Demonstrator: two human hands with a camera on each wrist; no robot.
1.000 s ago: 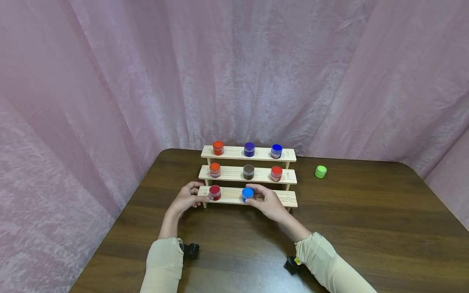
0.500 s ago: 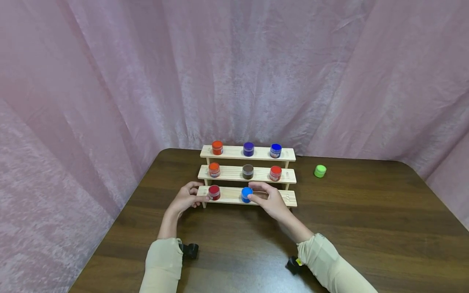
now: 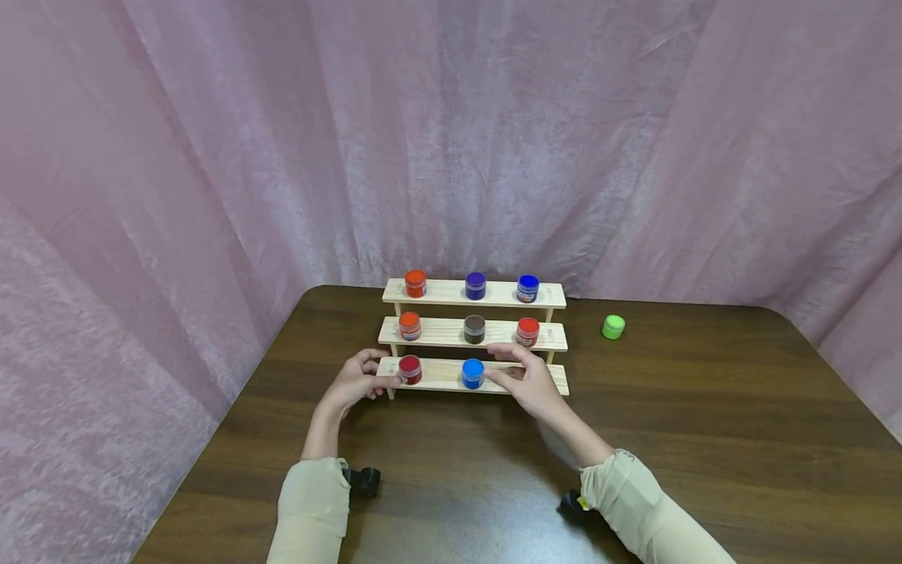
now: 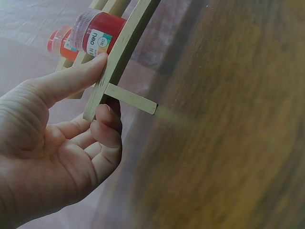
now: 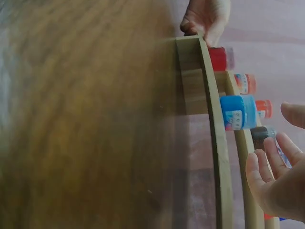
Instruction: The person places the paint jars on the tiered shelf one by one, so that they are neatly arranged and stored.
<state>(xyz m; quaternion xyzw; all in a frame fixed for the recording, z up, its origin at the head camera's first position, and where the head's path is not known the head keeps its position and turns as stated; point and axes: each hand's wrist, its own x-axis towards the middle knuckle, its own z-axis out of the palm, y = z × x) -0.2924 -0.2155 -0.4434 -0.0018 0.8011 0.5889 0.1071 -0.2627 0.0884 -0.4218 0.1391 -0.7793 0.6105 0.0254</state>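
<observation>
A three-tier wooden display rack (image 3: 444, 381) stands on the table with paint jars on each tier. My left hand (image 3: 354, 381) grips the left end of its lowest tier, thumb on top by the dark red paint jar (image 3: 410, 370) and fingers curled below, as the left wrist view shows. The light blue paint jar (image 3: 473, 374) stands upright at the middle of that tier. Just right of it is my right hand (image 3: 533, 382), fingers apart and holding nothing; in the right wrist view a gap separates the hand from the blue jar (image 5: 233, 112).
On the middle tier are an orange jar (image 3: 409, 326), a dark brown jar (image 3: 474, 329) and a red jar (image 3: 527, 332). The top tier bears orange-red (image 3: 416, 283), purple (image 3: 475, 286) and blue jars (image 3: 527, 288). A green jar (image 3: 613, 327) sits on the table (image 3: 705, 407) to the right.
My right hand has let go of the light blue paint jar and drawn away to the right, its fingers spreading. The left hand keeps its hold on the rack.
</observation>
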